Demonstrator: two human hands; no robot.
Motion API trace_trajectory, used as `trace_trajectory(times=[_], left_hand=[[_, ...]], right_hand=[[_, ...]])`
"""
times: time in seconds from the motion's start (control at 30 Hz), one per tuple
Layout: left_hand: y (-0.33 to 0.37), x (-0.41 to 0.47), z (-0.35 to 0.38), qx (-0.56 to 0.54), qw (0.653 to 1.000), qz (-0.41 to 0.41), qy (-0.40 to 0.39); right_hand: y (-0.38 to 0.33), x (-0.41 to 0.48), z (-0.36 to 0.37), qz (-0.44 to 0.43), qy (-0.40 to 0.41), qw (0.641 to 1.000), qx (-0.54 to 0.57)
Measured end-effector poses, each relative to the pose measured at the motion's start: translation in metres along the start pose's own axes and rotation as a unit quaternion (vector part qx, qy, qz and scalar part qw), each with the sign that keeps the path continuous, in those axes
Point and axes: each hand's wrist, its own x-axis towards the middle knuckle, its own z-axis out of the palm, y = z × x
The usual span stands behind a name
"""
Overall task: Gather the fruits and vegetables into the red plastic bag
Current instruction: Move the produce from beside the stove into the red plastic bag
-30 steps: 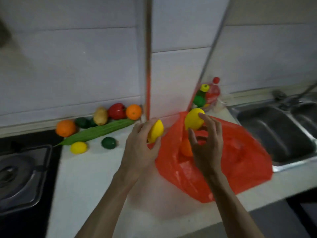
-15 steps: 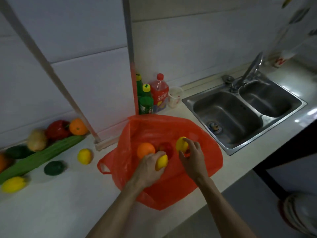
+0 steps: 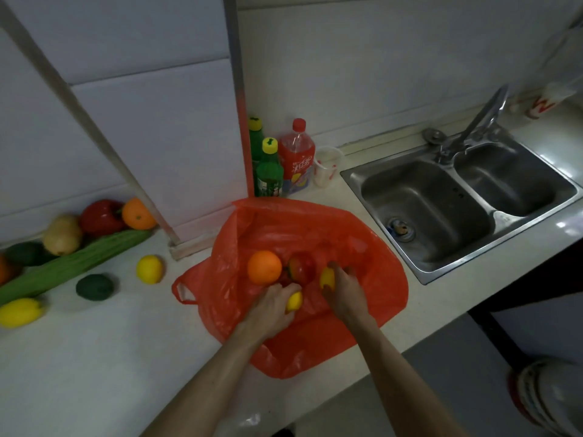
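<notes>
The red plastic bag lies open on the white counter. Inside it rest an orange and a red apple. My left hand is down in the bag, shut on a yellow lemon. My right hand is beside it, also inside the bag, shut on a second yellow lemon. Left of the bag lie a lemon, a dark green avocado, another lemon, a long green gourd, a red pepper, an orange and a potato.
A steel double sink with a tap is on the right. Two green bottles, a red soda bottle and a cup stand behind the bag. A wall corner post meets the counter left of the bag.
Both hands carried their lemons from above the bag's opening down into it. My view swung right, toward the sink.
</notes>
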Motion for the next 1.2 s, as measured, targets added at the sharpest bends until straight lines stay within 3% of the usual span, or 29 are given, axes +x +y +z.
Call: trace_trajectory(times=[0.1, 0.2, 0.47, 0.63, 0.9, 1.2], left_hand=[[-0.001, -0.006, -0.007, 0.037, 0.999, -0.007, 0.019], [0.003, -0.018, -0.03, 0.023, 0.996, -0.007, 0.086], [-0.024, -0.08, -0.122, -0.019, 0.953, -0.012, 0.303], [-0.085, -0.13, -0.154, 0.02, 0.919, -0.082, 0.384], [-0.198, -0.185, -0.158, 0.018, 0.911, -0.23, 0.343], [-0.267, -0.158, -0.143, 0.036, 0.949, -0.242, 0.198]], right_hand=[[-0.006, 0.002, -0.005, 0.0, -0.018, 0.999, -0.044], [-0.025, -0.004, -0.018, -0.032, 0.016, 0.998, -0.053], [-0.14, -0.03, -0.053, -0.232, 0.15, 0.961, 0.011], [-0.227, -0.044, -0.031, -0.334, 0.132, 0.931, 0.068], [-0.315, -0.044, 0.065, -0.374, 0.028, 0.927, 0.016], [-0.322, 0.01, 0.145, -0.318, -0.096, 0.93, -0.156]])
